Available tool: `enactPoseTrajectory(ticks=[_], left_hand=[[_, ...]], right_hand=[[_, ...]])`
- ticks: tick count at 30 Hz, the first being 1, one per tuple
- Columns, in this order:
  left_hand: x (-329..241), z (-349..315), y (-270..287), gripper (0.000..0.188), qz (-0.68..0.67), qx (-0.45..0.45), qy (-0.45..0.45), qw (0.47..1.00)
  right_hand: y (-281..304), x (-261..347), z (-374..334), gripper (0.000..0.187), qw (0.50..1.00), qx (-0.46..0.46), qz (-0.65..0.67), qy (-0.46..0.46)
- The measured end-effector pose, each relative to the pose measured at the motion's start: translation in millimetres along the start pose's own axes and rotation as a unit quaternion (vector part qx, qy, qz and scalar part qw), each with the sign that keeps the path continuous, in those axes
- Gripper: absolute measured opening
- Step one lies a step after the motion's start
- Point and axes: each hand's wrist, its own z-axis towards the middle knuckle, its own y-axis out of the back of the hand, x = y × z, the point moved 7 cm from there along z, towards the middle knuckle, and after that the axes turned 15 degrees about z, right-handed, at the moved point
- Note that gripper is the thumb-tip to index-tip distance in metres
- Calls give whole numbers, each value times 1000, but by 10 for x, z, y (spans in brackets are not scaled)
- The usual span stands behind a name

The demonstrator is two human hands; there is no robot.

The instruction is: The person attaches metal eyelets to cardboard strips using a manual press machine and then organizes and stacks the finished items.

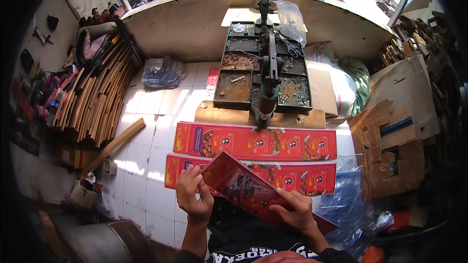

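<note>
A long, glossy red printed strip is held at a slant in front of my body, its upper left end raised. Near its lower right end, my right hand is closed on it, fingers across the face. My left hand has its fingers curled in at the strip's upper left end, seeming to pinch the edge. Beneath lie two stacks of similar red strips with food pictures, a far stack and a near stack. The held strip covers part of the near stack.
Beyond the stacks, a dark metal hand press stands amid a compartmented tray of small metal rings. Scissors lie in it. Wooden slats stack at left. Clear plastic and torn cardboard lie right.
</note>
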Motion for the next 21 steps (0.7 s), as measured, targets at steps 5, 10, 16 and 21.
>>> enactPoseTrajectory(ticks=[5, 10, 16, 21], left_hand=[[-331, 191, -186, 17, 23, 48, 30, 998], [-218, 145, -312, 19, 59, 21, 59, 996], [-91, 137, -348, 21, 62, 18, 84, 994], [-17, 176, -312, 20, 43, 4, 99, 994]], right_hand=[[-68, 70, 81, 59, 1000, 8, -6, -3], [-121, 129, 105, 58, 999, 21, -37, -20], [-189, 96, 163, 58, 998, 40, -32, -27], [-232, 65, 206, 58, 999, 41, -24, -17]])
